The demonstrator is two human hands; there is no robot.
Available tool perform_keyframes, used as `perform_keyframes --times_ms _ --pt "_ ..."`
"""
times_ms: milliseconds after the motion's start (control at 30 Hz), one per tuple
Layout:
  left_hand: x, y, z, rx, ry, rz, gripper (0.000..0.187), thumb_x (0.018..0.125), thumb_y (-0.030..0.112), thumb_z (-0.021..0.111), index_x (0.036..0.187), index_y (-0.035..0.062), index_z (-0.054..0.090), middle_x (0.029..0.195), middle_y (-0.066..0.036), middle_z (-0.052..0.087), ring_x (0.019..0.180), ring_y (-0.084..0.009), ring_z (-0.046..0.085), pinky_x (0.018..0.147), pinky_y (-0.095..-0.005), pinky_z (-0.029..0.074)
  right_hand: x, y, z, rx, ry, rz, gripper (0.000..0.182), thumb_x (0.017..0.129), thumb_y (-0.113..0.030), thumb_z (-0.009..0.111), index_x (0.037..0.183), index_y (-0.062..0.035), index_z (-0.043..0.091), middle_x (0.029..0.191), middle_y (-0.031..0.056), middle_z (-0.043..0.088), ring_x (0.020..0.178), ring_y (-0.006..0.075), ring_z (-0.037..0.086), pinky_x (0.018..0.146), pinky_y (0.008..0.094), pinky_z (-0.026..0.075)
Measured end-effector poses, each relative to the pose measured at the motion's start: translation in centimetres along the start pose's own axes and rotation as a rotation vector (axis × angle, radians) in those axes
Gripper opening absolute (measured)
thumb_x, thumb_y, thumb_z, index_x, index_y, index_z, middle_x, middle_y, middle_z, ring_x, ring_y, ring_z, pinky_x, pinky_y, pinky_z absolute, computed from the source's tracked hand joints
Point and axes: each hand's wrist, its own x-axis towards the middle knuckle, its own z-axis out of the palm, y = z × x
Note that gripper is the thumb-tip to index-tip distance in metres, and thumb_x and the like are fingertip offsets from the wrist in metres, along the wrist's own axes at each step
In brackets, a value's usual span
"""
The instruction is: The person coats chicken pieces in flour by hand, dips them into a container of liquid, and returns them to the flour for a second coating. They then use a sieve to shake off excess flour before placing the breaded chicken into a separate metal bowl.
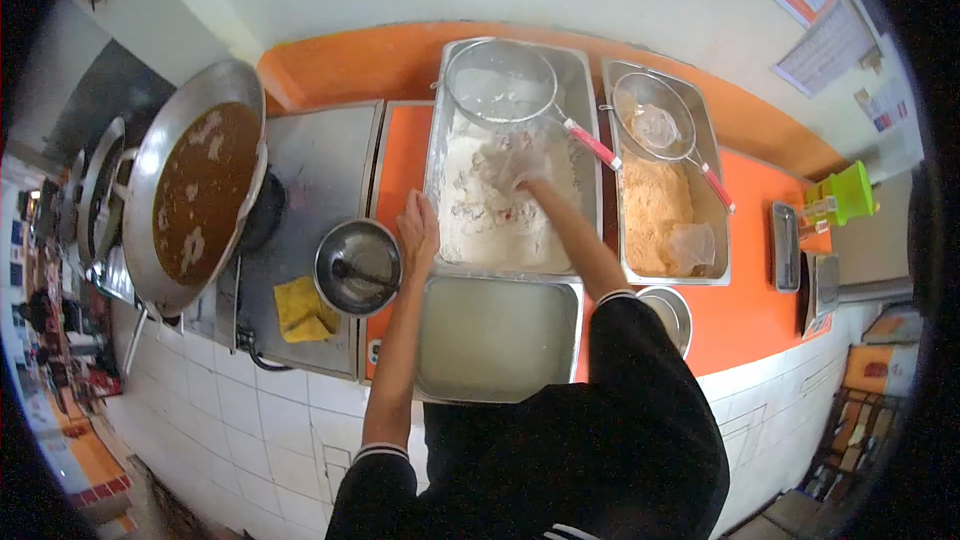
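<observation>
My right hand (515, 168) is down in the white flour (500, 235) of a large metal tray (590, 210). Flour coats it and motion smears its fingers, so what it holds, if anything, cannot be made out. Small flour-covered pieces lie around it. At the tray's left side, my left hand (418, 225) rests near the rim with its fingers bunched; their grip is unclear. A strainer (500, 85) with a red handle lies across the back of this tray. In front of it stands a metal tray of cloudy liquid (498, 335).
A wok of brown oil (205, 190) stands at left. A metal bowl (358, 267) and a yellow cloth (303, 310) lie nearer. On the right are a tray of orange-tinted flour (655, 210) with a second strainer (655, 118), a round container (667, 315) and a green container (850, 192).
</observation>
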Motion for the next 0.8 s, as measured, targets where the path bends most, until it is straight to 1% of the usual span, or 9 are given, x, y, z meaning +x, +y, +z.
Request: perform_keyframes --times_ms 67,100,200,300,400,600,633,733,800 --pt "0.2 -0.6 0.3 0.026 0.032 0.036 0.029 0.095 0.024 0.036 0.081 -0.0006 0.043 0.061 -0.022 0.046 0.056 -0.0403 0.048 0.053 -0.0463 0.034 0.2 -2.7 5.2 0.231 0.004 0.049 0.062 0.083 -0.045 0.044 0.136 -0.0125 0.038 0.143 0.0268 0.022 0.133 0.0419 0.021 0.105 0.0560 0.018" --pt "0.1 -0.6 0.2 0.030 0.024 0.031 0.029 0.095 0.023 0.036 0.081 -0.0007 0.043 0.061 -0.022 0.045 0.056 -0.0399 0.048 0.053 -0.0462 0.034 -0.4 -3.4 10.9 0.220 0.227 -0.067 0.067 0.082 -0.047 0.045 0.138 -0.0122 0.034 0.142 0.0296 0.021 0.134 0.0422 0.019 0.106 0.0551 0.016" --pt "-0.1 -0.5 0.2 0.025 0.016 0.028 0.029 0.095 0.023 0.036 0.081 -0.0009 0.044 0.060 -0.022 0.045 0.056 -0.0393 0.049 0.053 -0.0461 0.034 -5.4 -7.2 -0.3 -0.095 -0.228 -0.231 0.068 0.080 -0.048 0.049 0.135 -0.0103 0.037 0.135 0.0298 0.032 0.125 0.0418 0.033 0.099 0.0501 0.030" --pt "-0.1 -0.1 -0.1 0.032 0.030 0.042 0.030 0.094 0.024 0.036 0.081 -0.0010 0.044 0.059 -0.022 0.045 0.056 -0.0398 0.048 0.053 -0.0457 0.034 -5.7 -3.6 -4.3 0.106 -0.407 -0.465 0.066 0.078 -0.049 0.053 0.130 -0.0109 0.043 0.127 0.0294 0.044 0.115 0.0398 0.048 0.090 0.0449 0.043" --pt "-0.4 -0.1 0.1 0.033 0.034 0.013 0.031 0.094 0.025 0.036 0.081 -0.0011 0.045 0.059 -0.022 0.043 0.055 -0.0396 0.047 0.052 -0.0443 0.034 -3.6 0.5 -1.1 0.124 -0.465 -0.052 0.049 0.082 -0.040 0.052 0.124 -0.0139 0.050 0.110 0.0247 0.058 0.097 0.0355 0.060 0.080 0.0423 0.049" --pt "-0.4 -0.2 0.5 0.019 0.031 0.019 0.029 0.094 0.024 0.037 0.081 -0.0008 0.044 0.058 -0.021 0.042 0.052 -0.0376 0.046 0.050 -0.0422 0.033 -1.5 0.7 1.1 0.031 -0.236 -0.174 0.040 0.084 -0.029 0.051 0.119 -0.0100 0.051 0.092 0.0202 0.064 0.082 0.0383 0.062 0.072 0.0452 0.049" --pt "-0.5 0.7 0.0 0.023 0.011 -0.008 0.029 0.094 0.024 0.037 0.080 -0.0005 0.044 0.058 -0.021 0.042 0.052 -0.0375 0.046 0.050 -0.0425 0.033 -1.4 0.8 0.0 0.224 -0.190 -0.213 0.038 0.085 -0.028 0.050 0.117 -0.0085 0.053 0.094 0.0218 0.063 0.085 0.0357 0.062 0.076 0.0456 0.048" --pt "0.0 0.5 0.1 0.009 0.010 -0.010 0.028 0.094 0.024 0.039 0.081 -0.0001 0.044 0.060 -0.021 0.044 0.053 -0.0375 0.047 0.051 -0.0431 0.034 3.5 8.9 12.0 -0.250 0.021 0.000 0.039 0.088 -0.025 0.044 0.121 -0.0071 0.051 0.109 0.0149 0.061 0.101 0.0283 0.058 0.085 0.0414 0.046" --pt "0.0 -0.4 0.4 0.019 0.023 0.018 0.027 0.093 0.024 0.040 0.082 0.0000 0.045 0.061 -0.022 0.045 0.054 -0.0371 0.048 0.052 -0.0432 0.035 4.9 12.1 10.4 0.059 -0.067 0.193 0.039 0.086 -0.031 0.048 0.116 -0.0070 0.053 0.103 0.0168 0.061 0.094 0.0274 0.059 0.082 0.0410 0.046"
